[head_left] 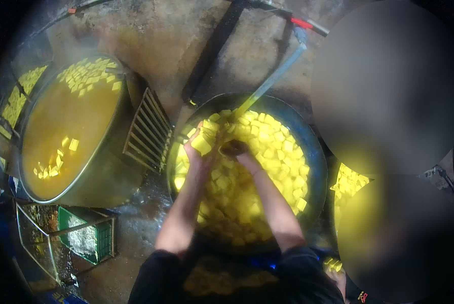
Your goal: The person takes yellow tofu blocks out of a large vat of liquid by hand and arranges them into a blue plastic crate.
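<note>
A large dark round tub (315,152) full of yellow blocks (288,147) in liquid stands in front of me. Over its left part, my left hand (196,147) is closed round a few yellow blocks (205,138). My right hand (241,151) is beside it, near the tub's middle, wrapped round a small dark round object (231,148) that I cannot make out. A pale blue hose (275,76) reaches into the tub's upper side, just above my hands.
At the left stands a big metal vat (98,177) of orange liquid with yellow blocks. A slatted rack (147,131) leans beside it, above a green crate (103,243). Another person's hand (338,276) holds yellow blocks at the lower right; blurred areas hide the right side.
</note>
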Motion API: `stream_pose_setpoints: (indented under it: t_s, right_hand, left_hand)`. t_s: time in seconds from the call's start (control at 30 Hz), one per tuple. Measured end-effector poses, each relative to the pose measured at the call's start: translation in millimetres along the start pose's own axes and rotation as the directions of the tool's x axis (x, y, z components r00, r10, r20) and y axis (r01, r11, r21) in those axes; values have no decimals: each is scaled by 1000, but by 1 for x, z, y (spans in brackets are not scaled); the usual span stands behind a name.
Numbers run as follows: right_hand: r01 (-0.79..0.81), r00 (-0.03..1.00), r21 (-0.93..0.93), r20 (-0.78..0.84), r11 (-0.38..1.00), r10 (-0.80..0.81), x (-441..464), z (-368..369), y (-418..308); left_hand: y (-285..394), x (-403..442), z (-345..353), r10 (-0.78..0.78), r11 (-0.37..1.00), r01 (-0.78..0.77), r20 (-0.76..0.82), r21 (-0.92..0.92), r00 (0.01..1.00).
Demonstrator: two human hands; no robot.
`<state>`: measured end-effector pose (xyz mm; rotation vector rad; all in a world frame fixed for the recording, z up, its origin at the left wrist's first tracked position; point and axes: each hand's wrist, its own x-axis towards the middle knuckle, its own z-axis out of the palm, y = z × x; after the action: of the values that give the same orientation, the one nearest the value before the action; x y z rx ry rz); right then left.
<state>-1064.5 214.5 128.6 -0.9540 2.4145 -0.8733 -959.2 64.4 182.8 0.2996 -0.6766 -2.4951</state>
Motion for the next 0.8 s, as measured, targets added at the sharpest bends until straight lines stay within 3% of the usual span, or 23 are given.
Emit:
stream_pose_setpoints:
  t_s: [0.03, 0.07, 0.1, 0.13, 0.17, 0.2, 0.23, 0.27, 0.3, 0.37, 0.43, 0.5, 0.57, 0.63, 0.67, 0.7, 0.73, 0.77, 0.8]
  right_hand:
    - [17, 998, 495, -63, 868, 17, -19, -12, -4]
    - [-33, 986, 745, -83, 666, 142, -37, -21, -16]
    - [-37, 980, 748, -101, 663, 169, -56, -39, -39]
    - [-51, 981, 700, -99, 713, 167, -78, -59, -65]
    - [-68, 980, 652, -98, 755, 172, -100, -74, -85]
    - [-17, 971, 721, -153, 692, 183, -119, -81, -93]
    - [-23, 956, 731, -183, 682, 228, -138, -92, -103]
    - [-2, 944, 443, -295, 897, 149, -159, -103, -112]
    - [-16, 931, 97, -362, 995, 50, -176, -108, -112]
    - [-9, 897, 115, -437, 993, 59, -202, -114, -96]
    - [-179, 802, -261, -597, 949, -13, -237, -124, -80]
    - [-320, 813, -84, -535, 944, 228, -287, -132, -63]
    - [-219, 853, 122, -458, 968, 251, -347, -131, -50]
    - [-121, 812, 314, -514, 942, 276, -415, -118, -42]
    - [-136, 739, 346, -589, 928, 328, -448, -109, -47]
    - [-213, 680, 443, -573, 871, 457, -480, -93, -50]
    - [-170, 589, 620, -559, 766, 583, -513, -74, -52]
    - [-236, 490, 672, -541, 702, 683, -546, -37, -35]
    - [-25, 351, 902, -396, 432, 848, -557, -20, -49]
  left_hand:
    - [-5, -7, 9, 166, 898, -191, 95, 395, 981]
    - [-9, -14, 19, 327, 615, -358, 186, 703, 927]
    - [-16, -13, 23, 298, 626, -348, 198, 698, 934]
    - [-27, -10, 26, 35, 976, -33, -3, 217, 999]
    - [-40, -8, 27, -320, 886, 284, -40, -367, 947]
    - [-73, 3, 9, -320, 876, 336, 104, -345, 942]
    - [-84, -8, 21, -369, 861, 389, 123, -329, 921]
    - [-89, -24, 40, -434, 881, 444, 96, -163, 896]
    - [-96, -40, 55, -489, 872, 490, 68, 10, 869]
    - [-123, -71, 75, -573, 819, 559, 176, 126, 800]
    - [-151, -109, 98, -580, 814, 499, 369, 297, 726]
    - [-176, -153, 123, -725, 689, 611, 369, 390, 582]
    - [-194, -210, 144, -733, 444, 896, 568, -19, 375]
    - [-220, -264, 134, -634, 330, 941, 757, 80, 159]
    - [-199, -301, 160, -879, 251, 937, 463, 243, 115]
    - [-195, -324, 168, -955, 159, 907, 295, 389, 41]
    - [-190, -348, 175, -993, 28, 867, 116, 498, -35]
    - [-218, -374, 155, -999, 29, 811, 47, 584, 2]
    - [-245, -400, 136, -999, 15, 749, -22, 663, 39]
